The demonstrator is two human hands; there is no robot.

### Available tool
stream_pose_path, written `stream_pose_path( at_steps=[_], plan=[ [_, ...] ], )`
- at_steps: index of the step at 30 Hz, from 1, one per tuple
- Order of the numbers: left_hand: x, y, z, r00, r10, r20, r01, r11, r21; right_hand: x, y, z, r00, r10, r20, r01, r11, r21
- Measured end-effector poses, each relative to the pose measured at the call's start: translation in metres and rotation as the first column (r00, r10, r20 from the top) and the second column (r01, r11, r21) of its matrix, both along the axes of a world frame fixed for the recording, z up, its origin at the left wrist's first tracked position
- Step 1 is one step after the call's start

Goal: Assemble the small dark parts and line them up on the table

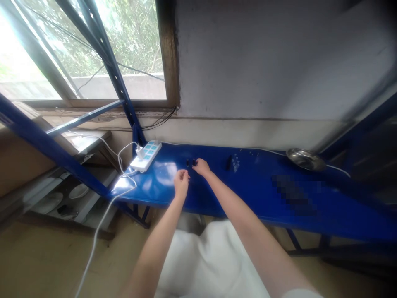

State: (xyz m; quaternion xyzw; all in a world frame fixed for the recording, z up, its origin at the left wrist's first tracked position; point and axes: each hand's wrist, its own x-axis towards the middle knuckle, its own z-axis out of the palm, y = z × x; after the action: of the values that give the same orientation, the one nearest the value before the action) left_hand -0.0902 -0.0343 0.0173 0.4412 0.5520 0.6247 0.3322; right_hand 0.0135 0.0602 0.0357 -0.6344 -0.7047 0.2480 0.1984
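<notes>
On the blue table, my right hand reaches in with its fingertips closed on a small dark cylindrical piece. A similar small black piece stands just to the left of it, apart from both hands. My left hand is nearer the front edge, its fingers drawn together in a pinch; whatever may be between them is too small to make out. To the right lie several small clear pieces, beside a black elongated object.
A white power strip with a plug in it sits at the table's left end, its cord hanging off the front. A shiny metal dish stands at the back right. Blue metal posts rise at the left by the window.
</notes>
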Motion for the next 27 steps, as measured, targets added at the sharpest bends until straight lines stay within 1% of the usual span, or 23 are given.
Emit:
stream_pose_path(
  at_steps=[3,6,8,10,12,14,15,17,19,20,21,23,27],
  plan=[
    [-0.001,-0.001,0.001,1.0,-0.001,-0.025,0.001,1.0,-0.008,0.02,-0.016,0.005,0.997,-0.046,-0.055,0.049,0.997,0.055],
    [0.0,-0.003,0.002,0.997,-0.009,-0.075,0.009,1.0,0.008,0.052,-0.038,0.013,0.993,-0.083,-0.083,0.092,0.988,0.122],
    [0.003,-0.007,0.004,0.985,-0.045,-0.169,0.055,0.997,0.057,0.078,-0.052,0.018,0.991,-0.12,-0.065,0.128,0.984,0.126],
    [0.01,-0.011,0.005,0.941,-0.11,-0.321,0.154,0.981,0.116,0.106,-0.063,0.018,0.989,-0.146,-0.034,0.149,0.984,0.099],
    [0.022,-0.015,0.007,0.847,-0.182,-0.499,0.294,0.943,0.155,0.13,-0.068,0.015,0.977,-0.212,0.015,0.211,0.975,0.072],
    [0.039,-0.015,0.011,0.706,-0.233,-0.669,0.43,0.891,0.143,0.149,-0.067,0.008,0.957,-0.283,0.062,0.28,0.959,0.049],
    [0.049,-0.015,0.013,0.626,-0.243,-0.741,0.474,0.873,0.113,0.155,-0.066,0.003,0.946,-0.314,0.08,0.312,0.949,0.042],
    [0.069,-0.01,0.018,0.481,-0.236,-0.844,0.483,0.875,0.031,0.163,-0.061,-0.006,0.931,-0.352,0.095,0.35,0.936,0.041],
    [0.087,-0.001,0.021,0.36,-0.253,-0.898,0.457,0.887,-0.066,0.166,-0.056,-0.014,0.922,-0.374,0.104,0.368,0.927,0.07],
    [0.095,0.005,0.022,0.315,-0.265,-0.911,0.444,0.89,-0.105,0.167,-0.054,-0.016,0.917,-0.384,0.109,0.375,0.922,0.093],
    [0.102,0.011,0.022,0.281,-0.28,-0.918,0.44,0.888,-0.136,0.167,-0.052,-0.018,0.911,-0.395,0.117,0.382,0.917,0.118],
    [0.113,0.023,0.02,0.244,-0.31,-0.919,0.428,0.885,-0.185,0.166,-0.048,-0.019,0.904,-0.407,0.13,0.387,0.909,0.154],
    [0.125,0.041,0.014,0.22,-0.348,-0.912,0.39,0.888,-0.245,0.163,-0.043,-0.017,0.903,-0.398,0.16,0.374,0.914,0.16]
  ],
)
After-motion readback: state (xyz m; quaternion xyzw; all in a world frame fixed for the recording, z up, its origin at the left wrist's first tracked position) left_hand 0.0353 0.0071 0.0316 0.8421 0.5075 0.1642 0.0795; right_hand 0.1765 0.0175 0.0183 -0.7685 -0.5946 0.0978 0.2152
